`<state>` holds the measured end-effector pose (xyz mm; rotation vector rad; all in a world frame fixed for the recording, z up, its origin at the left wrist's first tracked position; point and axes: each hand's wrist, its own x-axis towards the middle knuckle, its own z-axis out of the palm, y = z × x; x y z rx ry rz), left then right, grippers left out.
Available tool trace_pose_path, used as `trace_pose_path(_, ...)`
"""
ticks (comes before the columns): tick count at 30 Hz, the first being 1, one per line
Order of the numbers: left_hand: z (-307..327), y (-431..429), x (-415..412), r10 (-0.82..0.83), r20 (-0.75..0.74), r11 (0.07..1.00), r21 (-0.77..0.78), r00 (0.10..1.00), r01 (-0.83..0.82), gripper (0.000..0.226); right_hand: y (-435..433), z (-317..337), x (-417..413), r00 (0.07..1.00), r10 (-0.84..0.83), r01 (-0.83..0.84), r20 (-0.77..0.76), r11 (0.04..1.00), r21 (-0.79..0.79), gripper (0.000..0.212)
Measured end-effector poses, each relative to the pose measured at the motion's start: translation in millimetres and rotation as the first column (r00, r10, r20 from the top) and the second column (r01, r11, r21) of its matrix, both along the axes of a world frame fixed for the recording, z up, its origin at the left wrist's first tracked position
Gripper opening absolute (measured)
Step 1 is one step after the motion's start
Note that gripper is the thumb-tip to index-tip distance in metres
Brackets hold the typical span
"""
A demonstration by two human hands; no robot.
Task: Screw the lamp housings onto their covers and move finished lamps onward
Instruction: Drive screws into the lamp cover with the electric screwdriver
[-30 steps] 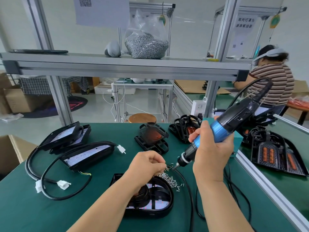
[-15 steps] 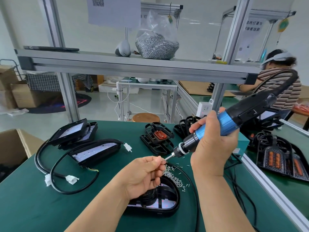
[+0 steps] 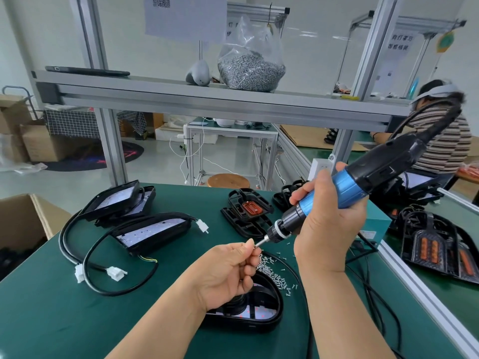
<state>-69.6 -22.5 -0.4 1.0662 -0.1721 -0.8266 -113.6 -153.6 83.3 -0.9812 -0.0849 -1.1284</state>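
The right hand (image 3: pixel 329 229) is clamped round the blue barrel of a corded screwdriver (image 3: pixel 363 182). It holds the tool slanting above the green table (image 3: pixel 51 307), with the nose pointing down toward 8 o'clock. The left hand (image 3: pixel 228 275) is curled, its thumb and forefinger pinched together on the tip of the bit (image 3: pixel 262 241). Whether a screw sits between them is too small to tell.

Directly beneath the left hand a black lamp (image 3: pixel 267 301) lies on the table. A heap of loose screws (image 3: pixel 272 270) lies on and beside its far edge, at 1 o'clock. From that lamp, two lamps with cables (image 3: pixel 153 230) lie at 10 o'clock, and black covers (image 3: pixel 248 208), one with an orange seal, at 12 o'clock.

On the shelf (image 3: pixel 181 97) above stands a clear bag of screws (image 3: pixel 251 68). A sheet (image 3: pixel 185 16) printed with a QR code hangs at 11 o'clock of the view. At 1 o'clock a sign (image 3: pixel 399 42) bears Chinese characters, too blurred to read.
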Motion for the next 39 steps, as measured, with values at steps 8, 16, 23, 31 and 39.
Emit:
trace_pose_path(8,-2.7,9.0,1.6,0.076,0.647,0.793,0.423,0.759,-0.439,0.034,5.9,0.4,-4.2,1.000,0.006,-0.008,-0.021,0.991,-0.136,0.022)
trace_pose_path(16,-17.2,16.7,9.0,-0.670,0.597,0.355,0.779,0.440,-0.517,0.042,15.0,-14.0,-12.2,0.967,0.093,-0.169,-0.235,0.930,-0.325,0.013)
trace_pose_path(23,-29.7,19.8,0.7,-0.635,0.690,0.371,0.667,0.348,-0.646,0.036,23.6,-45.8,-28.1,0.923,0.172,-0.310,-0.344,0.863,-0.400,0.022)
trace_pose_path(31,-31.6,19.7,3.4,-0.627,0.700,0.392,0.662,0.340,-0.639,0.033,34.2,-46.1,-36.4,0.915,0.141,-0.324,-0.379,0.818,-0.476,0.022)
trace_pose_path(39,-27.8,19.2,1.6,-0.650,0.665,0.375,0.702,0.368,-0.606,0.022,40.5,-48.6,-37.6,0.906,0.118,-0.324,-0.406,0.810,-0.489,0.022)
